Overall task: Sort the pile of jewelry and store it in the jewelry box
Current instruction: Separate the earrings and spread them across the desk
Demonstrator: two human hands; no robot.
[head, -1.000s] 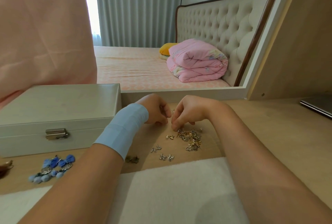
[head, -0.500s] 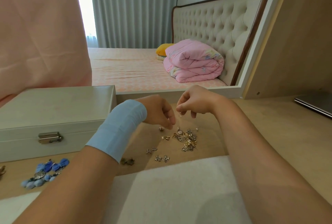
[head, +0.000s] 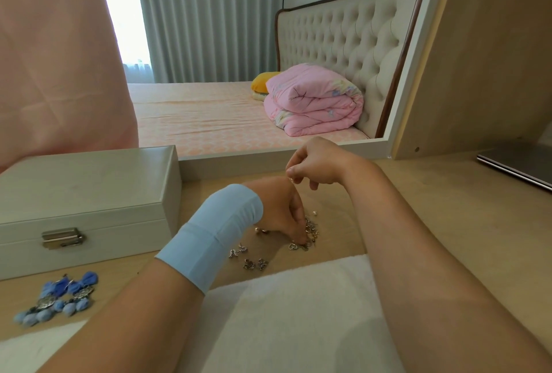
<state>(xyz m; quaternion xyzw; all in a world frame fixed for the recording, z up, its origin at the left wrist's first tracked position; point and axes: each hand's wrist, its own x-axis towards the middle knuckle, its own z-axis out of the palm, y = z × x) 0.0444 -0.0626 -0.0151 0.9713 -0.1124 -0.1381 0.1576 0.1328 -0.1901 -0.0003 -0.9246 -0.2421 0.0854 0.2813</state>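
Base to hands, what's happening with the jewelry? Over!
Right hand raised, pinching a small piece. Left hand fingertips down in the jewelry pile. Jewelry box closed; lid bars storing.

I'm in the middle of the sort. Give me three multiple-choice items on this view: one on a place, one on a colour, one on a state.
1. The blue earrings lie:
A) on the desk in front of the jewelry box
B) on the box lid
C) on the bed

2. The band on the left wrist is:
A) red
B) light blue
C) black

3. The right hand:
A) lies flat on the box
B) rests open on the towel
C) pinches a small jewelry piece above the pile

Answers:
1 A: they sit on bare wood just before the box's front face.
2 B: the wrap is pale blue.
3 C: thumb and finger close on a gold bit, with the hand raised over the pile.
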